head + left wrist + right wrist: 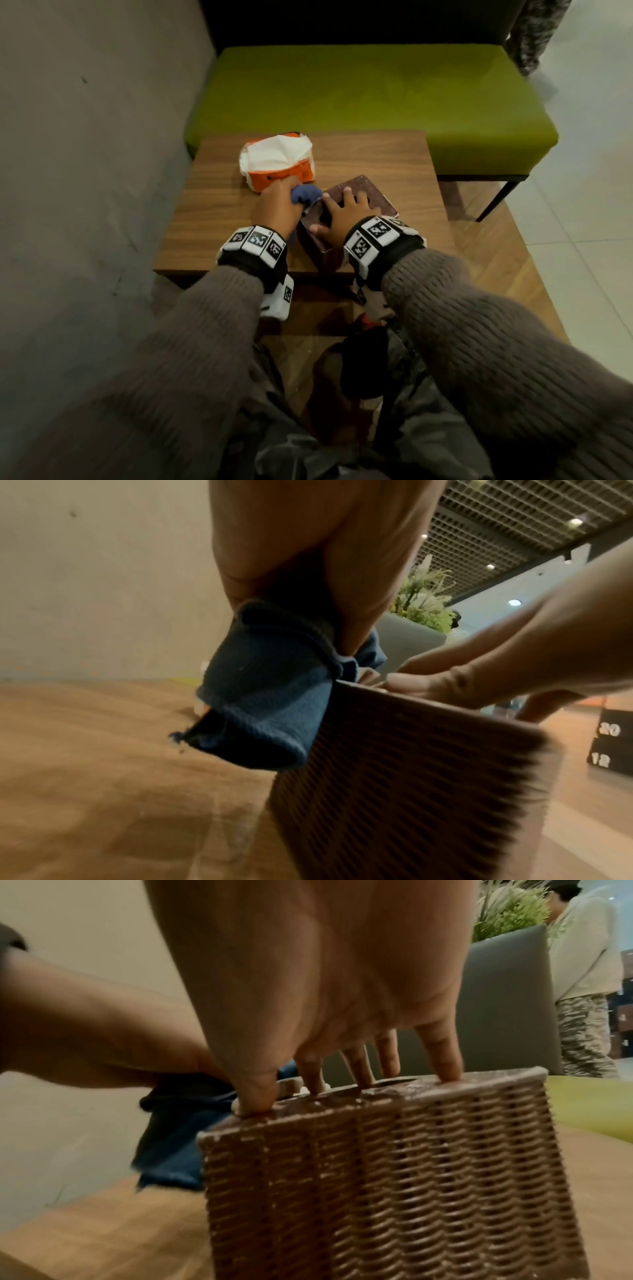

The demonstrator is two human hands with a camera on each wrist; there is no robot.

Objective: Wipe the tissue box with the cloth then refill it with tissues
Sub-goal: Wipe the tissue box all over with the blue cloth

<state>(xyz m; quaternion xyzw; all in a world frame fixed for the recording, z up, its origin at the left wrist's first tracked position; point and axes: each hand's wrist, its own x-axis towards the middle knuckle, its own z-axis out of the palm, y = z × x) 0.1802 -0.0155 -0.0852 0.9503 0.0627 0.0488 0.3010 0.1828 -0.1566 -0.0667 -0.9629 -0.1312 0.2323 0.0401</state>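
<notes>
A: Where is the tissue box [356, 202] right now?

B: On the wooden surface [212, 212], toward its near right part. It is a brown woven box, standing upright.

A: And the right hand [346, 214]?

B: It lies flat on top of the box, fingers [441, 1053] spread and straight, their tips pressing the lid. The thumb presses at the near edge. The right wrist view shows the fingertips beside the slot in the top.

A: What about the left hand [277, 209]?

B: Its fingers are curled round a bunched blue cloth [270, 704], gripping it. The cloth hangs down from the fist and touches the upper left edge of the box, against its left side.

A: Are the two hands touching?

B: They are just beside each other; I cannot tell whether they meet.

A: Where are the tissues?

B: An orange tissue pack [277, 161], torn open with white tissue showing on top, lies on the surface just behind the left hand, toward the far left.

A: Anything else nearby?

B: A green bench [411, 102] stands past the surface, and a grey wall [85, 137] runs along the left. Both wrists carry bands with black and white markers.
</notes>
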